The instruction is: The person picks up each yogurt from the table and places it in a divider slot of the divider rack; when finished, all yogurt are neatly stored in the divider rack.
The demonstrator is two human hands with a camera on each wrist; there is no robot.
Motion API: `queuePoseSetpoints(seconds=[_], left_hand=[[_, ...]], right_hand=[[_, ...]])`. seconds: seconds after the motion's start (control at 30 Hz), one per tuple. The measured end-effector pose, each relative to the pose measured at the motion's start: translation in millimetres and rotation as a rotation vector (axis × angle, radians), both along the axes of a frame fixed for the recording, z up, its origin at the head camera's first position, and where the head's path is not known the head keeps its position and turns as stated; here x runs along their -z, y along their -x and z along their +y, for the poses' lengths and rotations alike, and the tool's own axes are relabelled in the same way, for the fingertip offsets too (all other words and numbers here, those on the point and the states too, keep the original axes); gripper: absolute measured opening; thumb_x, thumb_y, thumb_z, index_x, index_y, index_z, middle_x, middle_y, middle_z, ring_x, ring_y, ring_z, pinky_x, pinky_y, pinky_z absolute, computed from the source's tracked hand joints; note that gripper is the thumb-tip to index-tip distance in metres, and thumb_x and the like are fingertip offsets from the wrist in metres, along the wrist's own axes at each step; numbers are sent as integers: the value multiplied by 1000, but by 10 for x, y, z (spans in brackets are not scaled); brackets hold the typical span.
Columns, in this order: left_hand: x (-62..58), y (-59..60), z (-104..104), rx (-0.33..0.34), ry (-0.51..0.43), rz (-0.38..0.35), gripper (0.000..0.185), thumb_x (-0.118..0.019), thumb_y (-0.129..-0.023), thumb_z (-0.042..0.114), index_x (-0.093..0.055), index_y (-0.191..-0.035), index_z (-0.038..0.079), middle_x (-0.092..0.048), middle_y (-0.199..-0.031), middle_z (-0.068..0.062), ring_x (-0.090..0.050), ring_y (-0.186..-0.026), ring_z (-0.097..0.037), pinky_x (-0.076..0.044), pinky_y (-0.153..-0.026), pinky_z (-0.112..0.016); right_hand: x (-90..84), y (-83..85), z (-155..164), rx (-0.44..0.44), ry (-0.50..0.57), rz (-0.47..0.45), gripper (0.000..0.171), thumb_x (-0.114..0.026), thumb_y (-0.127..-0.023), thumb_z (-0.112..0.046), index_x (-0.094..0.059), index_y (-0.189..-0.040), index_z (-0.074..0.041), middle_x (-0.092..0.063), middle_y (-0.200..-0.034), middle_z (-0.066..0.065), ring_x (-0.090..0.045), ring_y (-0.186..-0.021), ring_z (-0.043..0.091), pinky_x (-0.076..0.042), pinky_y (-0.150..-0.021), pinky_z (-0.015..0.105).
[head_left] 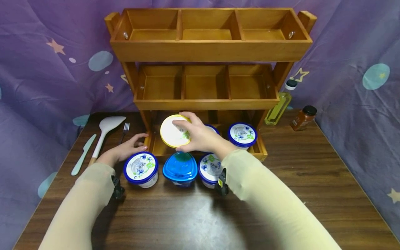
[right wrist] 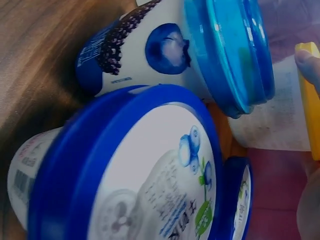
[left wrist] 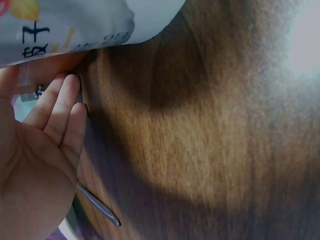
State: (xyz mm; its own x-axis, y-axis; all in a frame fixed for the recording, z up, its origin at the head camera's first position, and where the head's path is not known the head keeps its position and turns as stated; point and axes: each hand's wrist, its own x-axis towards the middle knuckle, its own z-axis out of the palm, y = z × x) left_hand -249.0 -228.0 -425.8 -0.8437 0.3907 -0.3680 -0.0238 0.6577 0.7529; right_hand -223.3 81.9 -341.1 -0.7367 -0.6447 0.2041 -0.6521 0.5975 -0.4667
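Note:
My right hand (head_left: pixel 186 136) grips a yellow-rimmed white cup (head_left: pixel 173 132), tilted and lifted in front of the bottom tray of the wooden rack (head_left: pixel 209 50). In the right wrist view the yellow rim (right wrist: pixel 311 100) is at the far right with a fingertip (right wrist: pixel 307 62) on it. My left hand (head_left: pixel 140 142) lies open on the table (head_left: pixel 281 194) by the rack's lower left corner, fingers straight (left wrist: pixel 60 112). Below the hands stand a blue-lidded cup (head_left: pixel 140 168), a clear-blue-lidded cup (head_left: pixel 180 168) and another blue-lidded cup (head_left: pixel 210 168).
A blue-lidded cup (head_left: pixel 242 134) sits in the rack's bottom tray, another is partly hidden behind my right hand. The two upper shelves hold nothing. A spatula (head_left: pixel 104 133), knife (head_left: pixel 82 155) and fork (head_left: pixel 124 132) lie at the left; an oil bottle (head_left: pixel 278 106) and spice jar (head_left: pixel 303 117) at the right.

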Motion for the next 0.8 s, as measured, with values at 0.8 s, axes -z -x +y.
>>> queuePoseSetpoints(seconds=[0.8], left_hand=[[-67,-61,45,26,-3,25,69,-51,-96,40,-16,-148,13,-36,-137,-35,-35,-126,-48,-23,-103,-59]], right_hand=[[70,161,-153,145,-118,-183,87,-79,-65,-51,-44,-139,-25,-24,-145,16,-45,-118,30,-38,-97,40]])
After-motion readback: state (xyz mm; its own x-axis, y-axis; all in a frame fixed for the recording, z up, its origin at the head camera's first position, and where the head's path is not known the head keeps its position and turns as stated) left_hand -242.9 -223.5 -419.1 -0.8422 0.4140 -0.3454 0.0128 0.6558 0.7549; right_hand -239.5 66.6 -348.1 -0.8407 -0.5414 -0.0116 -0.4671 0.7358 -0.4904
